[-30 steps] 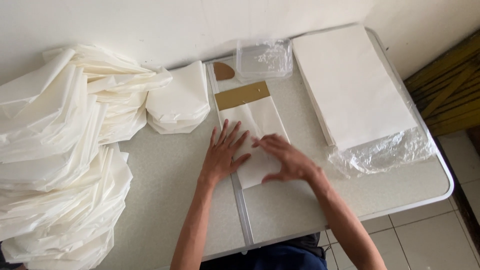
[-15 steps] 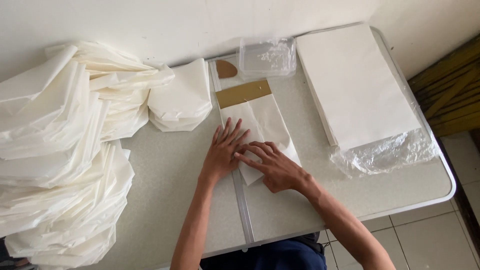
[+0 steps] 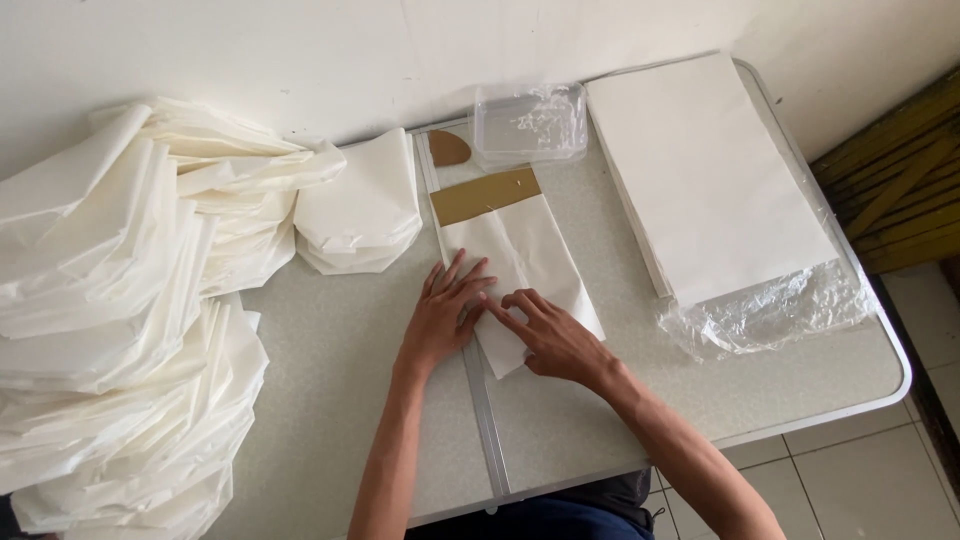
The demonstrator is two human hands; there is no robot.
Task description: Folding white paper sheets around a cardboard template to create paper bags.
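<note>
A white sheet of paper [image 3: 530,255] lies on the table's middle, folded lengthwise over a brown cardboard strip [image 3: 485,195] that shows at its far end. My left hand [image 3: 445,315] lies flat on the paper's left edge, fingers spread. My right hand [image 3: 550,340] presses the paper's near end with fingers pointing left, touching the left hand's fingertips. Neither hand grips anything.
Large heaps of folded white paper [image 3: 110,300] fill the left side, with a smaller stack [image 3: 360,210] beside the sheet. A clear plastic box [image 3: 530,122] and a brown oval piece [image 3: 448,150] sit at the back. A thick stack of flat sheets [image 3: 705,170] in plastic wrap lies right.
My right hand has slid left and nearer along the paper's near end, meeting the left hand. The paper's right flap now lies folded over. The left hand stayed in place.
</note>
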